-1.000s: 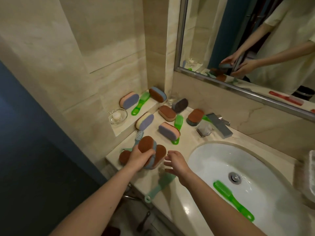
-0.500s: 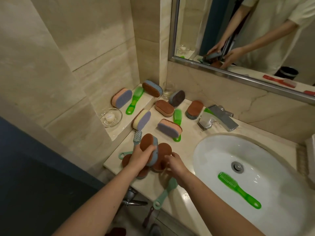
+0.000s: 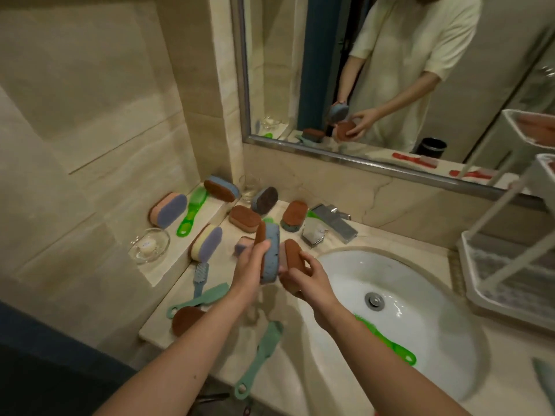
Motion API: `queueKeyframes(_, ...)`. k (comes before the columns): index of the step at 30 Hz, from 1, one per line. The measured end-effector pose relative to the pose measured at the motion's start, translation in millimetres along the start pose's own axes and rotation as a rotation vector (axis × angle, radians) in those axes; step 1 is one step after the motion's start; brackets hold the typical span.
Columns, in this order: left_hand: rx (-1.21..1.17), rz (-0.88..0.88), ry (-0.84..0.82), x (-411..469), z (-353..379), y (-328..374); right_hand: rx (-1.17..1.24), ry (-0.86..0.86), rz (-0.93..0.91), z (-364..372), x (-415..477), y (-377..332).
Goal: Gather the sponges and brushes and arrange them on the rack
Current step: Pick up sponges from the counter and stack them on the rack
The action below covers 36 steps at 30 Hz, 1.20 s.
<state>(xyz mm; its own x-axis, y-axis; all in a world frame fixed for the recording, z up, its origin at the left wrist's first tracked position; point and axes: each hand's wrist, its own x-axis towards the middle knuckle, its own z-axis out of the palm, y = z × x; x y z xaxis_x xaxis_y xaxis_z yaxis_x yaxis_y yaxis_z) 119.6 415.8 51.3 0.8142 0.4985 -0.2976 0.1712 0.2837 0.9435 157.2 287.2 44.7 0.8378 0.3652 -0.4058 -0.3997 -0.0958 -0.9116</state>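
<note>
My left hand (image 3: 250, 267) grips a blue-and-brown sponge (image 3: 270, 253) held upright above the counter. Beside it my right hand (image 3: 309, 276) holds a brown-topped sponge (image 3: 293, 256). The white rack (image 3: 507, 265) stands at the far right of the counter. Several more sponges lie at the back left, such as a pink-and-purple one (image 3: 168, 210) and a brown one (image 3: 244, 218). Another brown sponge (image 3: 187, 319) rests at the counter's front corner. A teal brush (image 3: 259, 363) hangs over the front edge. A green brush (image 3: 387, 343) lies in the sink (image 3: 420, 283).
A chrome faucet (image 3: 330, 225) sits behind the sink. A glass soap dish (image 3: 149, 245) and a green brush (image 3: 192, 211) rest on the raised ledge at left, with a drinking glass (image 3: 250, 187) in the corner. A mirror (image 3: 390, 70) covers the back wall.
My right hand has taken hold of the brown-topped sponge. Both hands have lifted their sponges off the counter, uncovering the brown sponge and a teal brush at the front corner.
</note>
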Motion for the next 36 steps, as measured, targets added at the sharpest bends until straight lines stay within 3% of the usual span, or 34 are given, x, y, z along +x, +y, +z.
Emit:
queueKeyframes(8, -0.014, 0.108, -0.189, -17.7, 107.7, 47.2, 0.097, 0.18, -0.2, -90.7, -20.0, -61.6)
queueKeyframes(14, -0.066, 0.206, -0.377, -45.8, 201.7, 87.2, 0.078, 0.266, -0.447, -172.1, -49.7, -122.9)
queueKeyframes(21, -0.07, 0.25, -0.355, -71.0, 304.6, 113.4, 0.074, 0.392, -0.674, -263.4, -79.2, -179.6)
queueKeyframes(28, 0.062, 0.293, -0.385, -84.6, 394.3, 119.0, -0.038, 0.497, -0.758, -351.5, -95.4, -200.6)
queueKeyframes(36, 0.345, 0.391, -0.574, -75.2, 469.0, 116.0, -0.117, 0.576, -0.652, -439.0, -91.2, -220.6)
